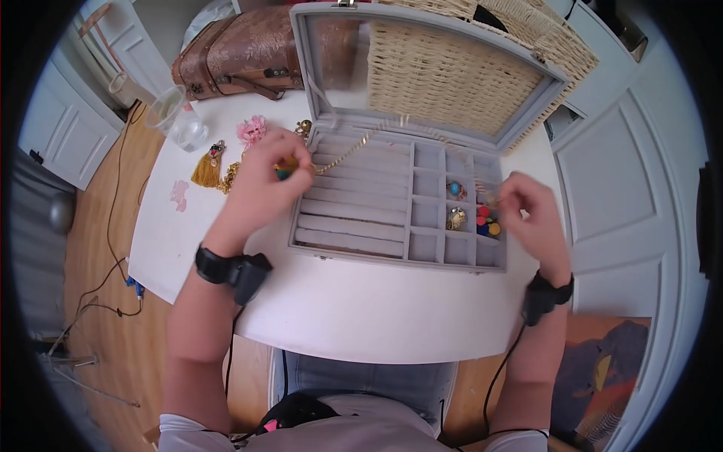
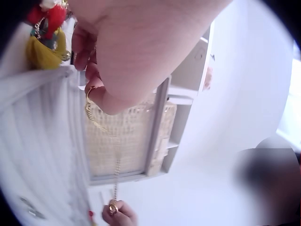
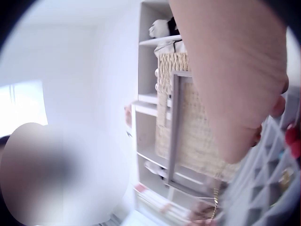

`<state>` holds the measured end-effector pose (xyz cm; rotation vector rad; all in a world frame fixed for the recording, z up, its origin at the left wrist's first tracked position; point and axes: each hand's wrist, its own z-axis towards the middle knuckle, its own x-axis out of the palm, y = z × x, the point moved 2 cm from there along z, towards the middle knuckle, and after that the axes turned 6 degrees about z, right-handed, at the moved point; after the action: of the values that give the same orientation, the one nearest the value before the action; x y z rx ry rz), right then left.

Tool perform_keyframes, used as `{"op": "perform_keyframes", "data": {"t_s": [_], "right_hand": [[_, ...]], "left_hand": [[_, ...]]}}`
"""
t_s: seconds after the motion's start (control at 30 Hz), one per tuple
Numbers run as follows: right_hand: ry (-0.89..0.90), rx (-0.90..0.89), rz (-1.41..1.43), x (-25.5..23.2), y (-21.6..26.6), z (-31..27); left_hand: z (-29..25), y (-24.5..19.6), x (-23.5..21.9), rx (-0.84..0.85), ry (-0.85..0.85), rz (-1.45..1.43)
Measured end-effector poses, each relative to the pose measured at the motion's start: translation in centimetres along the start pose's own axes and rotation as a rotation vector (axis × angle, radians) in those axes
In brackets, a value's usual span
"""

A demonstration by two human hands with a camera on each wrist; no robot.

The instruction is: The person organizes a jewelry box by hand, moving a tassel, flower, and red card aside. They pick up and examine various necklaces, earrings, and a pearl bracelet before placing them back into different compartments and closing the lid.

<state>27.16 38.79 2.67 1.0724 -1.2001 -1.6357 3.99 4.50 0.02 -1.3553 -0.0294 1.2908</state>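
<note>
A gold chain [image 1: 345, 157] is stretched in an arch between my two hands, over an open grey jewelry box [image 1: 361, 258]. My left hand [image 1: 260, 181] pinches one end above the box's left side. The other end is pinched by my right hand [image 1: 536, 215], beyond the right-hand compartments. In the left wrist view the chain [image 2: 97, 123] hangs from the left thumb and fingers, with a ring-like gold end at the right fingers. Padded ring rolls [image 1: 354, 216] line the left half. Small compartments hold a turquoise-stone piece [image 1: 456, 189], a gold piece [image 1: 456, 218] and colourful pompoms [image 1: 484, 220].
Left of the box lie a pink flower [image 1: 252, 129], a yellow tassel piece [image 1: 207, 173] and more gold chain [image 1: 228, 178]. Clear plastic cups [image 1: 183, 124] stand near the table's left edge. Behind are a brown suitcase [image 1: 233, 64] and a wicker basket [image 1: 568, 41].
</note>
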Motion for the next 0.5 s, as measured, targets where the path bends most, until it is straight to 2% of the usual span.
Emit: {"op": "perform_keyframes", "data": {"t_s": [0.07,0.1,0.13,0.2,0.23,0.27,0.33,0.37,0.4,0.43,0.47,0.5], "right_hand": [[0.146,0.054,-0.537,0.3,-0.4,0.2],[0.144,0.047,-0.537,0.4,-0.2,0.1],[0.089,0.014,-0.322,0.4,0.3,0.0],[-0.018,-0.049,0.106,0.1,1.1,-0.1],[-0.072,0.053,0.089,-0.1,0.6,0.1],[-0.076,0.058,0.089,-0.4,0.1,0.1],[0.136,0.122,-0.356,-0.8,-1.1,0.3],[0.197,0.032,-0.213,-0.7,-0.8,0.0],[0.195,0.014,-0.216,-0.7,-0.3,-0.4],[0.159,-0.013,0.036,-0.4,0.8,-0.8],[0.125,-0.038,0.289,-0.2,1.6,-0.9],[0.087,-0.066,0.273,-0.2,1.0,-0.4]], "left_hand": [[-0.1,-0.4,0.0,0.003,0.005,0.059],[-0.1,-0.8,-0.3,-0.076,0.060,-0.216],[0.0,-1.2,-0.6,-0.147,0.115,-0.491],[0.1,-1.3,-0.8,-0.136,0.103,-0.539],[0.2,-0.9,-0.4,-0.031,0.088,-0.294],[0.1,-0.7,-0.1,0.072,0.072,-0.051],[-0.4,-1.0,0.2,0.031,0.077,-0.026],[-0.3,-1.3,-0.1,0.004,0.108,-0.235],[0.0,-1.5,-0.4,-0.016,0.140,-0.441],[0.1,-1.6,-0.7,-0.003,0.135,-0.432],[0.0,-1.6,-1.1,-0.005,0.076,-0.570],[0.0,-1.6,-1.4,-0.008,0.017,-0.711]]}}
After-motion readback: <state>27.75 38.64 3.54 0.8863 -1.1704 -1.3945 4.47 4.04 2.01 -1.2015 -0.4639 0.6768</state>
